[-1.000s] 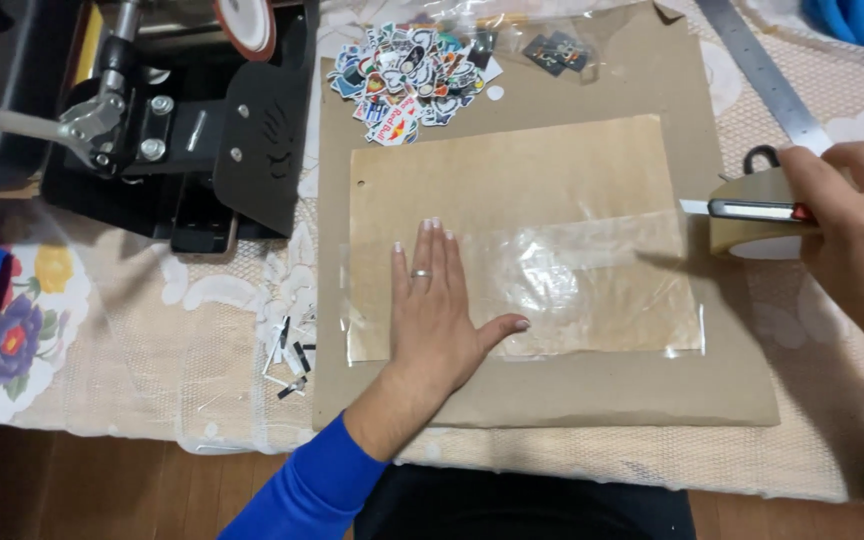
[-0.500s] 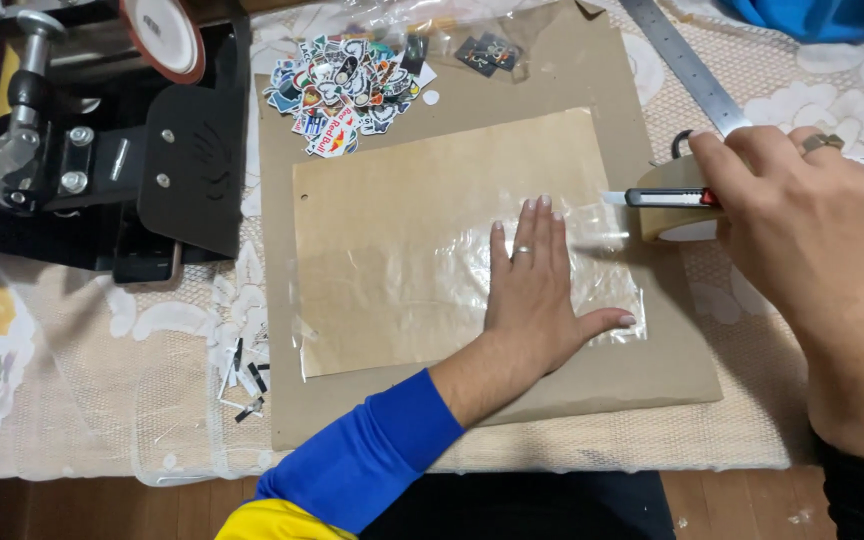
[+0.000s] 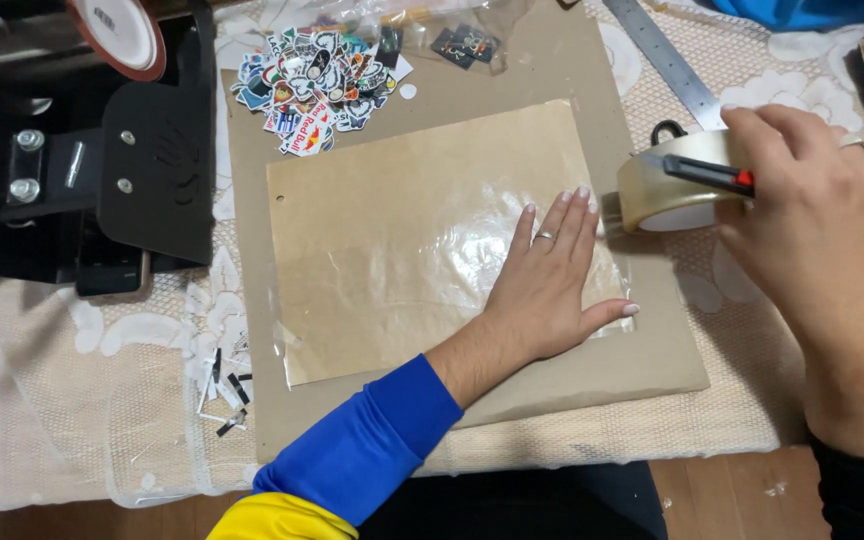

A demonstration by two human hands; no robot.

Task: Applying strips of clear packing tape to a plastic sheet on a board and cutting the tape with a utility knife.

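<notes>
Pressing: left hand [image 3: 542, 290] lies flat, fingers spread wide, on the clear film over the brown paper sheet [image 3: 402, 230].
Right hand: right hand [image 3: 812, 215] grips a roll of clear tape [image 3: 664, 180] together with a red-tipped cutter [image 3: 707, 175], just right of the sheet's edge.
Base: cardboard backing [image 3: 652, 350] under the sheet, on a lace tablecloth [image 3: 112, 400].
Far left: sticker pile [image 3: 317, 70]; black press machine [image 3: 62, 160].
Far right: metal ruler [image 3: 667, 60].
Technique: judged best to keep the palm firm and the tape taut and low, so the film lies without wrinkles.

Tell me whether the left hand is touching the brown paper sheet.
Touching: the head view shows the left hand pressed flat, palm down, on the brown paper sheet.
</notes>
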